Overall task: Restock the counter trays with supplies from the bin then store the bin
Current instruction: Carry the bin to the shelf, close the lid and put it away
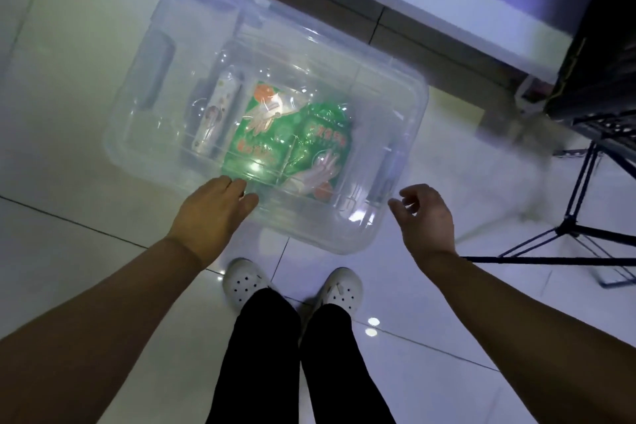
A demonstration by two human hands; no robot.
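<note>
**Both hands at the near edge of the lidded bin**

Left hand (213, 213): arm stretched forward and down, palm down, fingers loosely extended, tips touching the near edge of the clear bin (144, 134); gripping nothing. Right hand (425, 217): just beside the bin's near right corner, fingers half curled, empty, apart from the plastic.

Bin on the tiled floor (69, 45), lid seemingly on (blurred). Inside: two green packets (292, 134) and a white packet (215, 113).

Print on the green packets (287, 134) is unreadable.
</note>
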